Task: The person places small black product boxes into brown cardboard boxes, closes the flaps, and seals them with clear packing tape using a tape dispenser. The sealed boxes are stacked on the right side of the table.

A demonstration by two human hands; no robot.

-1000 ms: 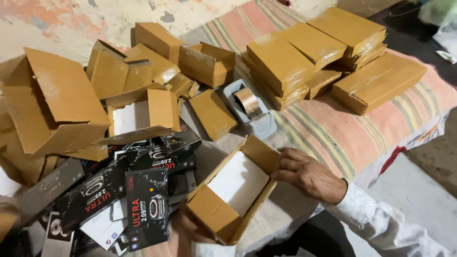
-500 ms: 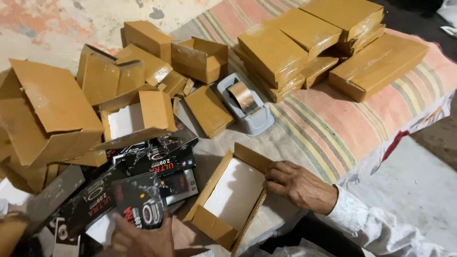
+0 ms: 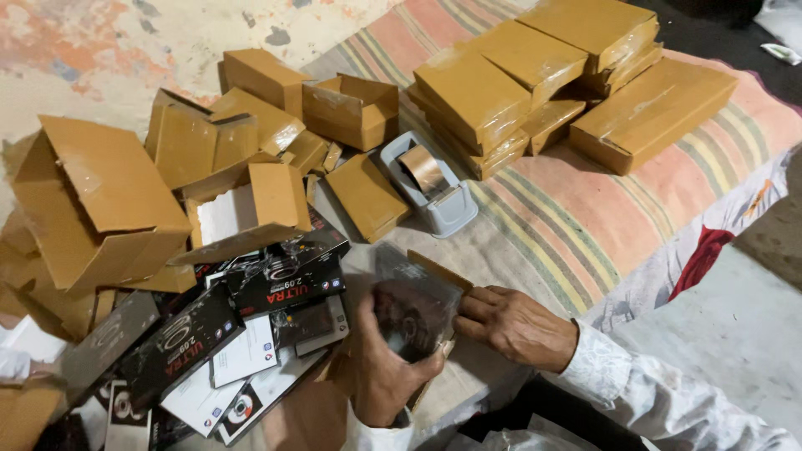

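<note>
Since the earlier frame the left hand (image 3: 386, 367) has risen from the pile with a black packet (image 3: 415, 305), blurred in motion, over the small open carton (image 3: 434, 271). The left fingers are clamped on the packet; the right hand (image 3: 516, 324) steadies the carton's edge. The packet looks light, stiff and glossy, best gripped by its edges. Loose black packets (image 3: 288, 280) lie just left; a tape dispenser (image 3: 430, 184) stands beyond.

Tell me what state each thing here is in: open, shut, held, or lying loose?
Left hand: gripping a dark product box.
Right hand: fingers on that box's right edge.
Open brown carton: behind the dark box, mostly hidden.
Empty brown cartons: flaps open, heaped.
Sealed brown cartons: taped shut, stacked.
Tape dispenser: roll loaded, unattended.
Black product boxes: closed, scattered.
</note>
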